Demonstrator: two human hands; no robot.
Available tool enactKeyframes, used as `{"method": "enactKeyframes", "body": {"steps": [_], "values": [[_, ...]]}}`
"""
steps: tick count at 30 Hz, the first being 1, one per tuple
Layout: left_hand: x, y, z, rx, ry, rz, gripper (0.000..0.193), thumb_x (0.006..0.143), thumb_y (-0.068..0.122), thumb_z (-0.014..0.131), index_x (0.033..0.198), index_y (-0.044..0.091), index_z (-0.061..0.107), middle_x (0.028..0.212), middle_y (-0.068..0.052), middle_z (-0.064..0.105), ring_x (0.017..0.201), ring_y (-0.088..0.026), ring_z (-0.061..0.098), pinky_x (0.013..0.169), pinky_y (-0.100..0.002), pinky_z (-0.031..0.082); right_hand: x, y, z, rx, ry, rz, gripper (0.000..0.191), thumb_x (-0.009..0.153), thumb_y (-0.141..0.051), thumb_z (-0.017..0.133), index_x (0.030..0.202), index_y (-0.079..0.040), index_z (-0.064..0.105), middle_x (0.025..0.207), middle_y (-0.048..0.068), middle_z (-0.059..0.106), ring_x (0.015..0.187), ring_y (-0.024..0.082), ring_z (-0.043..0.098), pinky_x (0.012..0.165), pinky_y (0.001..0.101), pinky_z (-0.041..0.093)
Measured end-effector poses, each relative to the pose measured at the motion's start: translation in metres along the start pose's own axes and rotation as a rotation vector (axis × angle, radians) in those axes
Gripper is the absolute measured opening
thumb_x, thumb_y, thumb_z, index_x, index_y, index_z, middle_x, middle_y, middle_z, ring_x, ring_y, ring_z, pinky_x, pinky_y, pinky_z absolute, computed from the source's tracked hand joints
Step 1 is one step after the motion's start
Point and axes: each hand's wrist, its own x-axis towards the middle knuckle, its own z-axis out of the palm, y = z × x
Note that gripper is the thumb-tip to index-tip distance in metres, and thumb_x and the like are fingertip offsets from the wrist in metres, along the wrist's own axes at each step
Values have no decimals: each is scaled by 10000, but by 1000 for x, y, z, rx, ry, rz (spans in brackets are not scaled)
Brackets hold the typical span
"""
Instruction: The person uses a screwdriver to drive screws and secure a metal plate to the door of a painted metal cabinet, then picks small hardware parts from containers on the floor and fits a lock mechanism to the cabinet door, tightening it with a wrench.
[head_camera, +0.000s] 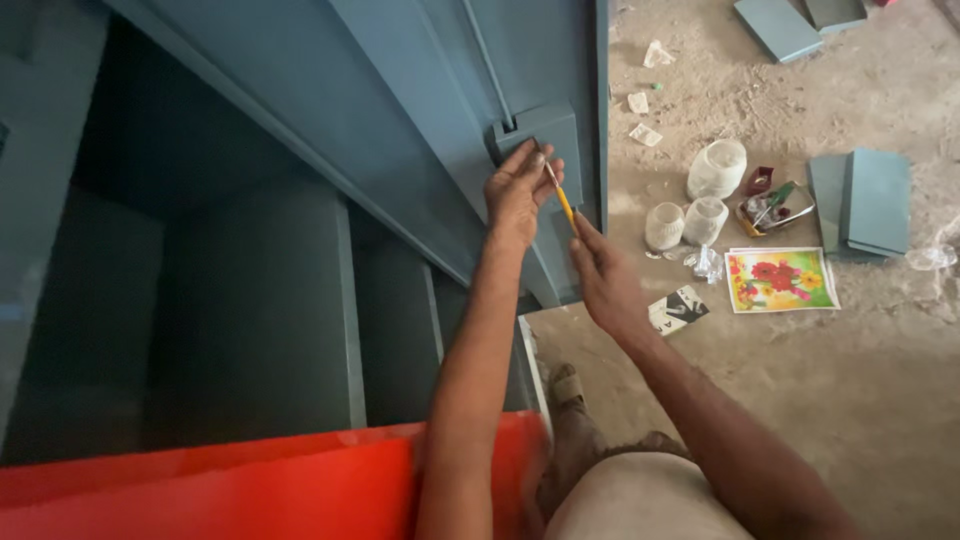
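A blue-grey metal cabinet door (430, 120) stands open, with a raised lock housing (540, 130) near its edge. My left hand (518, 185) rests its fingertips against the lower edge of that housing. My right hand (603, 280) grips a thin yellow-handled tool (563, 200), a screwdriver or brush, whose tip points up at the housing beside my left fingers. Whether the left fingers pinch a small part is too small to tell.
The dark cabinet interior (200, 300) fills the left. An orange-red panel (250, 490) lies at the bottom. On the dusty floor sit white jars (716, 170), a small tray of tools (775, 207), a flower picture (780, 280), grey metal pieces (865, 205) and my foot (565, 385).
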Motion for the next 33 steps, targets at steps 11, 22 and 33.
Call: {"method": "enactKeyframes", "body": {"steps": [11,22,33], "values": [[9,-14,-20,-23,-17,7,458,953,27,695,1391,-48,585,1135,-152,726,927,-245,735,812,-346,633,-1,0,0,411,-95,387,505,1078,-315,478,1532,-93,486,795,25,576,504,97,462,431,259,376],[18,-21,-22,-74,11,17,396,931,9,712,1318,-29,636,1106,-136,731,939,-240,739,834,-342,632,8,2,-11,570,-169,476,523,1070,-363,463,1544,-142,464,751,23,567,473,104,472,416,255,374],[17,-18,-16,-86,39,26,385,943,-17,684,1319,-68,615,1100,-151,720,949,-253,737,840,-344,643,17,-14,-20,435,-168,517,500,1065,-359,453,1511,-138,501,704,16,536,452,98,465,394,259,364]]}}
